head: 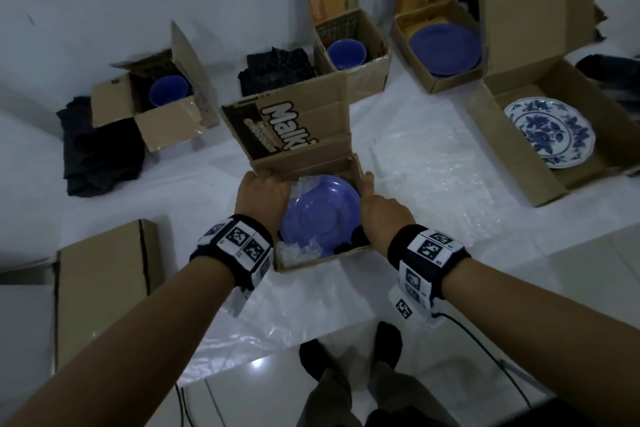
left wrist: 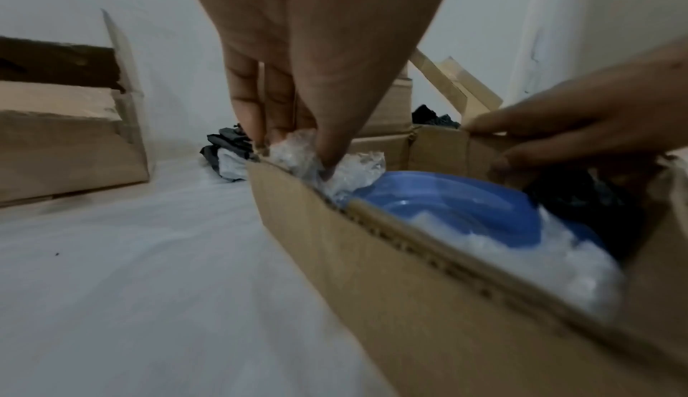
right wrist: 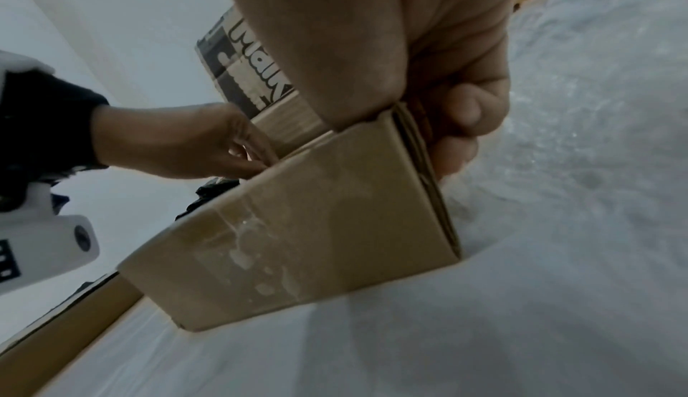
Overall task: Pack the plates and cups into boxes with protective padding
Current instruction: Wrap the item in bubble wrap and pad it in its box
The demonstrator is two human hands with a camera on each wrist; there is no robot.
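Blue plate [head: 320, 211] is being kept in center box [head: 311, 258] on white-sheeted surface [head: 194, 204]. Bubble wrap [left wrist: 297, 153] is being pinched by L hand [head: 261, 194]; box's R wall is being gripped by R hand [head: 379, 208]. White walls behind.

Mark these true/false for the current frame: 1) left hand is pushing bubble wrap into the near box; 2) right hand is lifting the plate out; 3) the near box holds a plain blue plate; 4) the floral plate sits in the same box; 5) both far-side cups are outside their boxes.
1) True: the left hand pinches bubble wrap at the edge of the Malkist box.
2) False: the right hand grips the box's side wall; it is not on the plate.
3) True: a blue plate lies inside.
4) False: the blue floral plate lies in a separate open box on the right.
5) False: each blue cup sits in its own box.
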